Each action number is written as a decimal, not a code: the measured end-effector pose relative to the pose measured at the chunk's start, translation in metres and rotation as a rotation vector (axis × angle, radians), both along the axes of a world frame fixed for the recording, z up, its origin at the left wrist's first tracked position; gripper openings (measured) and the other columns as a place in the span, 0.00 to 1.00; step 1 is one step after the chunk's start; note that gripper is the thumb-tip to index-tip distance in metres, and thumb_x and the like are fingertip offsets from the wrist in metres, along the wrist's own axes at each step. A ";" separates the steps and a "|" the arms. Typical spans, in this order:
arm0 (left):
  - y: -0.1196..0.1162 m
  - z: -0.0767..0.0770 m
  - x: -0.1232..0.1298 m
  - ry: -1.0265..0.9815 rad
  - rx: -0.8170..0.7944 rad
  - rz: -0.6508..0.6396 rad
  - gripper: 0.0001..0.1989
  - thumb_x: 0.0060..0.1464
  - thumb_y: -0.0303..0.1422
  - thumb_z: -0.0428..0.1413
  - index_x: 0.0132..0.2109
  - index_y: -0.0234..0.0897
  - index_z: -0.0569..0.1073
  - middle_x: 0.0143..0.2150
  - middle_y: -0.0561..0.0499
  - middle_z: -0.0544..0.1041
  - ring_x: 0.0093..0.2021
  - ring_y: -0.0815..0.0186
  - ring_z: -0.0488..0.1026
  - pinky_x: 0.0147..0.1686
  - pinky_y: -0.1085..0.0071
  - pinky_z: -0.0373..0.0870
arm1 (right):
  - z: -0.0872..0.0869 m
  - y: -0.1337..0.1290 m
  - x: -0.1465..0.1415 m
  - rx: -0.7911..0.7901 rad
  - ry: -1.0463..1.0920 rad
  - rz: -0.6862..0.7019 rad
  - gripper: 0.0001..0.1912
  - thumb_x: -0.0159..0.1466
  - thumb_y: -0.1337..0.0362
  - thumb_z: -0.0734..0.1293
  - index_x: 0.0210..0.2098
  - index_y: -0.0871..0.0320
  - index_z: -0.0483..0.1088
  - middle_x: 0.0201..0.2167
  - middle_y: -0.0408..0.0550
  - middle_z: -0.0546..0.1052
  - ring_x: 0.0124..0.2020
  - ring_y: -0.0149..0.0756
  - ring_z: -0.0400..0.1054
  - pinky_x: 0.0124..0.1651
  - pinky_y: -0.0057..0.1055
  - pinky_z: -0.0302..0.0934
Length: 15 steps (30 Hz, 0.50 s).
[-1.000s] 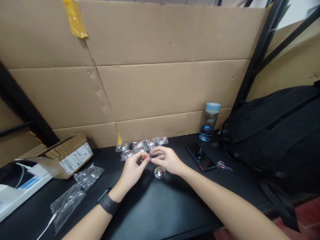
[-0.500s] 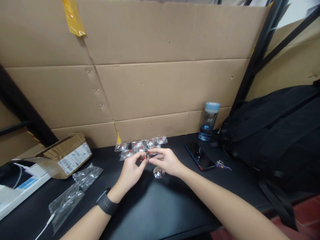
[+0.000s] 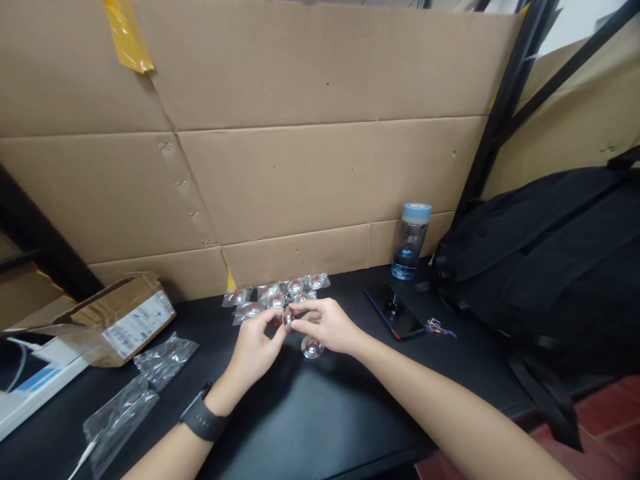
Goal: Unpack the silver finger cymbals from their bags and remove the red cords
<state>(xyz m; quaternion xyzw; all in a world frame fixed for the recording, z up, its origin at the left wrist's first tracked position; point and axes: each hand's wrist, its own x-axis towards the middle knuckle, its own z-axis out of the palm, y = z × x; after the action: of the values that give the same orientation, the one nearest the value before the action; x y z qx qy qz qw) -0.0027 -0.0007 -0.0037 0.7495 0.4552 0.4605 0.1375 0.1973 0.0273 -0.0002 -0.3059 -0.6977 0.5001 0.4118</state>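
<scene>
Between my fingertips is a small shiny metal disc with a bit of red on it; its exact kind is too small to make out. My left hand pinches it from the left, thumb and fingers closed. From the right, my right hand grips its other edge with thumb and forefinger. Just below the right fingers, a round silver metal piece with a red centre lies on the black tabletop. Behind my hands sit several similar round pieces in clear plastic bags.
An opened cardboard box, clear plastic wrappers and a white power strip lie at left. To the right are a phone, a small keyring, a water bottle and a black backpack. Cardboard walls the back.
The metal disc is turned so that more of its face shows between my fingers. Everything has shifted slightly left in view as the camera turned. Both hands keep their hold.
</scene>
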 end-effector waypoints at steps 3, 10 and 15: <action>-0.003 0.003 0.002 0.056 0.022 0.057 0.06 0.60 0.34 0.58 0.41 0.38 0.79 0.40 0.49 0.84 0.39 0.59 0.80 0.42 0.69 0.73 | 0.001 -0.001 0.000 0.010 -0.003 -0.010 0.23 0.61 0.56 0.74 0.54 0.58 0.78 0.43 0.53 0.84 0.42 0.48 0.81 0.40 0.38 0.77; -0.001 0.003 0.002 -0.041 -0.088 0.059 0.08 0.58 0.36 0.61 0.41 0.38 0.81 0.38 0.48 0.84 0.38 0.58 0.81 0.40 0.68 0.75 | 0.000 -0.001 -0.002 0.002 0.003 -0.024 0.23 0.61 0.56 0.74 0.53 0.58 0.78 0.41 0.52 0.84 0.40 0.48 0.81 0.38 0.37 0.77; 0.005 0.001 0.003 -0.296 -0.287 -0.139 0.13 0.56 0.40 0.63 0.41 0.34 0.80 0.39 0.45 0.84 0.39 0.57 0.82 0.42 0.66 0.78 | 0.003 -0.001 0.000 -0.011 0.009 -0.006 0.24 0.61 0.55 0.74 0.53 0.59 0.78 0.42 0.53 0.84 0.41 0.48 0.81 0.40 0.39 0.77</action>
<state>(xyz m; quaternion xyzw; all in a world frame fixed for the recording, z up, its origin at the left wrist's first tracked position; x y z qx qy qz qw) 0.0001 0.0041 -0.0023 0.6759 0.4382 0.4855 0.3396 0.1975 0.0267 0.0024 -0.3081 -0.6919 0.5041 0.4149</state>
